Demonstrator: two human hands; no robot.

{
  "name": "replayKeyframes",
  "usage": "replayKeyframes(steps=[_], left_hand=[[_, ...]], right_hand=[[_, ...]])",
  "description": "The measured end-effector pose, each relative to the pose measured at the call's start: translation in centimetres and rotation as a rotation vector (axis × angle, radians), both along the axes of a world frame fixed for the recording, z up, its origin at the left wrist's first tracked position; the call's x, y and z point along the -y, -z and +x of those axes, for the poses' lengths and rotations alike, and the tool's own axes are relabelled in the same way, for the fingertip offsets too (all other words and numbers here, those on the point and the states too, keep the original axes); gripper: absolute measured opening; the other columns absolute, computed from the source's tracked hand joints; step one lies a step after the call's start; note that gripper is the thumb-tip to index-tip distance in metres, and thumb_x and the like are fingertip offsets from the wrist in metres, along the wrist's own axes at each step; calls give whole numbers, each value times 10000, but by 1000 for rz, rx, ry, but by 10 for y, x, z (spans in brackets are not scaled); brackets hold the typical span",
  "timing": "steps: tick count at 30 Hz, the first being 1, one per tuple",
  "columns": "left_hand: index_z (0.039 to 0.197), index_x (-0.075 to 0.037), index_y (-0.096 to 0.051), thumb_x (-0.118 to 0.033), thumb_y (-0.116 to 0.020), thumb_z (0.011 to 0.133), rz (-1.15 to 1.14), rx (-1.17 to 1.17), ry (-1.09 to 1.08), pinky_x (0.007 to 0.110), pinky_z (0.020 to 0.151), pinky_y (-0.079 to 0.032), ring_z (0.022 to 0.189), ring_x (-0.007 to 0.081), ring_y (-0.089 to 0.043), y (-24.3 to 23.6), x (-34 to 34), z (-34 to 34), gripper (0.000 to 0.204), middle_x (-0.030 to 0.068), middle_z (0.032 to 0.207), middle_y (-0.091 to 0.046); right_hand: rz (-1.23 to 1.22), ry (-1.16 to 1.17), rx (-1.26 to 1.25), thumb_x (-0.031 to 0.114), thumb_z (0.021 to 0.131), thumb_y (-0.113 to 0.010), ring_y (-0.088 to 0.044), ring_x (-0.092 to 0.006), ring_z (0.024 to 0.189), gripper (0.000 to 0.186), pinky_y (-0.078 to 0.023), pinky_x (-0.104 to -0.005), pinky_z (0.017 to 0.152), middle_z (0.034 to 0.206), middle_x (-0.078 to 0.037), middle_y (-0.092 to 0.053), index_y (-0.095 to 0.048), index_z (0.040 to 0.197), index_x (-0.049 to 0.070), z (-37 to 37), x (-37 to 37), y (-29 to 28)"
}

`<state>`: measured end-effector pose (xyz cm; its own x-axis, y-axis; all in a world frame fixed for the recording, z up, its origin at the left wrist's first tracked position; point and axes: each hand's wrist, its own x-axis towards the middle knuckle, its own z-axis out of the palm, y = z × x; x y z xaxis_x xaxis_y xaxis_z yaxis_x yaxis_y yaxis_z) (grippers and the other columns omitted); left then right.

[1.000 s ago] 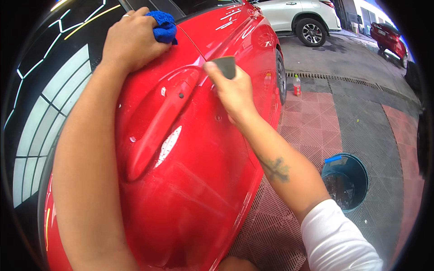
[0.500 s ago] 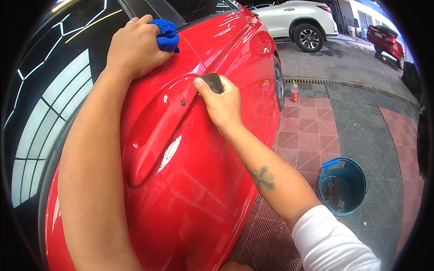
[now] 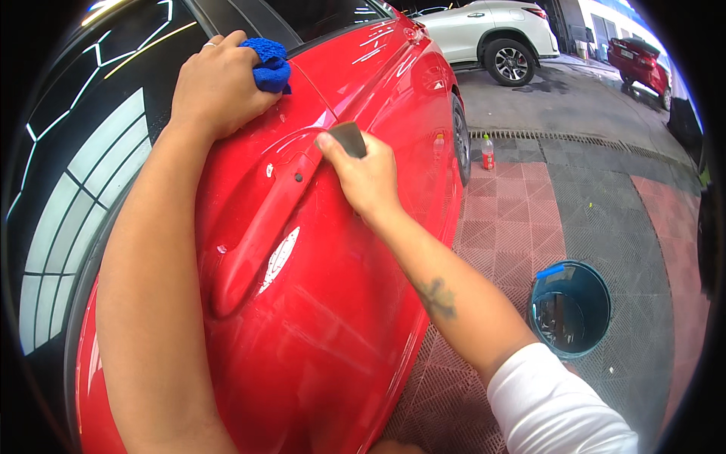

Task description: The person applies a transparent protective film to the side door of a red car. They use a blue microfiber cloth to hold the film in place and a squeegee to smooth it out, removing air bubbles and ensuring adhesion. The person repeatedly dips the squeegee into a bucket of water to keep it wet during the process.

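My left hand (image 3: pixel 219 87) is closed round a bunched blue microfiber cloth (image 3: pixel 271 66) and rests high on the red car door (image 3: pixel 340 303), just below the window. Between the thumb and fingers of my right hand (image 3: pixel 367 178) is a small, flat, dark grey piece (image 3: pixel 348 138) with a squared edge; its exact kind is unclear. This piece is against or close to the door panel, beside the upper end of the red door handle (image 3: pixel 261 234) and near the door seam. Thin whitish streaks and small droplets show on the paint below the handle.
On the tiled floor (image 3: pixel 514 219) to the right stands a dark teal bucket (image 3: pixel 607 310) of water, a blue grip on its rim. A small red-labelled bottle (image 3: pixel 488 153) stands near the front wheel (image 3: pixel 460 140). Farther off are a white car (image 3: pixel 469 34) and another red car (image 3: pixel 639 60).
The whole view has shifted slightly. My right hand and the dark piece have tilted a little against the door; both hands keep their holds.
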<state>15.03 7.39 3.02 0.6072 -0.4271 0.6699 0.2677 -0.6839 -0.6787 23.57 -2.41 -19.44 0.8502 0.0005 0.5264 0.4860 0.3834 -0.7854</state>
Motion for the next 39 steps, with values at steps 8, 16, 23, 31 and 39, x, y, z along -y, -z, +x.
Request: replayKeyframes(steps=[8, 16, 23, 31, 39], left_hand=[[920, 18, -859, -402, -905, 813, -42, -5, 11, 498, 1012, -633, 1174, 363, -755, 1, 3, -2, 435, 137, 1235, -755], [945, 27, -861, -385, -918, 812, -67, -19, -20, 496, 1048, -622, 1206, 372, -745, 0, 8, -8, 436, 146, 1333, -764], [969, 35, -858, -374, -925, 811, -64, -31, -40, 489, 1067, -614, 1226, 375, -737, 0, 5, -12, 443, 153, 1365, -758], [995, -11, -870, -422, -912, 823, -15, -10, -17, 495, 1049, -623, 1211, 361, -750, 0, 5, -8, 448, 128, 1261, -758], [1041, -1, -861, -424, -878, 863, -23, -7, -24, 509, 1078, -611, 1273, 385, -741, 8, 0, -8, 459, 156, 1382, -765]], right_hand=[[-14, 64, -5, 601, 974, -858, -795, -334, 900, 499, -587, -500, 809, 902, -121, -811, -825, 1011, 104, 1, -1, -2], [109, -1, 10, 614, 1042, -785, -808, -315, 947, 497, -604, -488, 881, 1014, -123, -844, -832, 1116, 125, 0, -3, -5], [-64, 43, -72, 619, 983, -838, -788, -393, 899, 532, -584, -545, 811, 931, -146, -811, -779, 982, 90, -43, -1, -2], [92, -10, 56, 580, 947, -890, -801, -355, 911, 489, -600, -496, 823, 952, -139, -828, -850, 1066, 107, -18, -7, 10], [116, -59, 48, 573, 934, -902, -800, -384, 905, 498, -602, -506, 807, 919, -158, -820, -826, 1014, 88, -23, -3, 20]])
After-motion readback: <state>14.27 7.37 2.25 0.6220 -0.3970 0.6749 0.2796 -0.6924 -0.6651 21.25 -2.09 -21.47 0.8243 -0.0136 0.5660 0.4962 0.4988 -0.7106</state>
